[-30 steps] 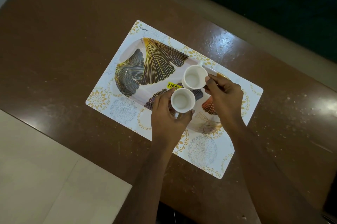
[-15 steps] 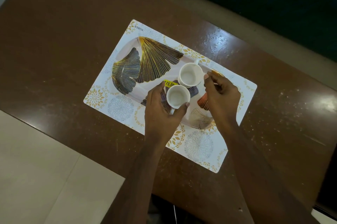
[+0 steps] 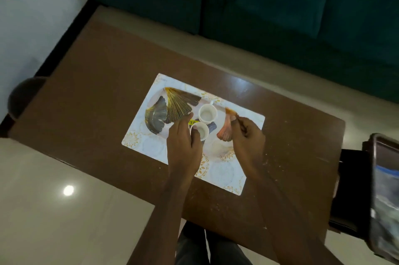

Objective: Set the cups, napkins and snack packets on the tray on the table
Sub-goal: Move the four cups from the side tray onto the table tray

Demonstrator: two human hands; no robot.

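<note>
On the glossy brown table [image 3: 90,113] we see a rectangular white placemat [image 3: 138,138] with gold floral motifs. On it lies an oval tray [image 3: 172,103] printed with ribbed, fan-shaped leaves. The left hand [image 3: 183,144] curls around the near white cup [image 3: 201,129], fingers closed on its round rim. The far cup [image 3: 207,113], smooth and cylindrical, stands upright just beyond, both on the tray. The right hand [image 3: 248,137] hovers at the tray's right end, fingers loosely bent, gripping nothing.
</note>
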